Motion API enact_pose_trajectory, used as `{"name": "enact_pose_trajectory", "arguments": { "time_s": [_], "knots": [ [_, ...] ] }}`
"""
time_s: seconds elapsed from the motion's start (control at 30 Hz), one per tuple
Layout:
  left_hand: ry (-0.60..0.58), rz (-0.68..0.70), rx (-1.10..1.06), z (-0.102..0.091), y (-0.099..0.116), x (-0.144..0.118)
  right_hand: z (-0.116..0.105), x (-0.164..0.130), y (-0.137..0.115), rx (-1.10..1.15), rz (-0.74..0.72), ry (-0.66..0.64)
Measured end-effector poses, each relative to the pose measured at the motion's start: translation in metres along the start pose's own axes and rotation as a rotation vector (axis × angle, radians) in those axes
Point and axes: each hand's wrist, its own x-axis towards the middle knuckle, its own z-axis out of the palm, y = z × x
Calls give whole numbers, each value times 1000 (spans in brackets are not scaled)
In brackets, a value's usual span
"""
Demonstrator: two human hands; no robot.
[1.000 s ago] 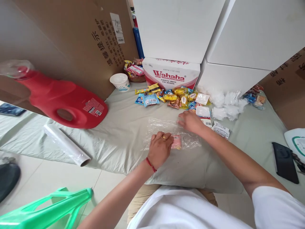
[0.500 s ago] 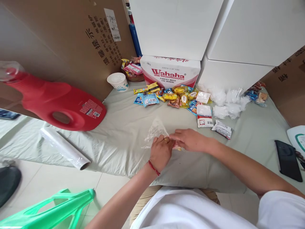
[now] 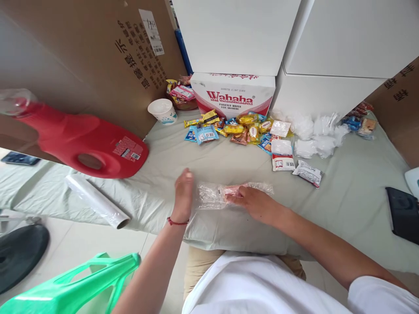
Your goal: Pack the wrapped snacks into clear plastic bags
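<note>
A pink-wrapped snack packet lies on a sheet of clear plastic wrap that is spread crosswise on the bed sheet. My right hand grips the packet from the right, thumb on the near side; part of it is hidden under my fingers. Just left of the wrap's end, apart from the packet, my left hand is turned on edge with its fingers pointing away, slightly blurred and holding nothing. Beyond both hands lie several wrapped snacks and white film-wrapped packets.
A roll of plastic wrap and a red jug lie at the left. Behind stand a paper cup, a basket of snacks and a Wahaha box. A phone lies right; a green stool stands below left.
My left hand has left the packet and moved left. The wrap, bunched up in a peak before, now lies stretched out flat to both sides. My right hand has closed over the packet.
</note>
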Motion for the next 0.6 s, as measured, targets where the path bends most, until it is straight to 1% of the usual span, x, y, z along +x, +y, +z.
{"name": "enact_pose_trajectory", "arguments": {
  "time_s": [0.07,0.13,0.17,0.23,0.27,0.33,0.4,0.43,0.5,0.57,0.6],
  "knots": [
    [-207,34,198,-7,9,-2,2,0,1,24,15,-7],
    [-352,81,283,-16,20,-9,7,1,4,49,19,6],
    [-401,83,259,-21,27,-14,9,1,4,59,18,22],
    [-474,23,109,-24,42,-24,13,3,4,74,11,63],
    [-500,-24,16,-21,50,-29,14,3,3,78,10,78],
    [-551,-96,-151,-7,65,-37,15,2,0,86,13,91],
    [-586,-117,-238,15,76,-42,15,-3,-2,106,17,92],
    [-577,-88,-233,26,79,-43,14,-7,-2,128,12,99],
    [-528,49,-147,46,79,-47,12,-17,1,231,-52,130],
    [-455,208,2,60,75,-52,11,-28,9,399,-131,174],
    [-423,264,83,64,72,-56,11,-32,14,469,-102,221]
  ]
}}
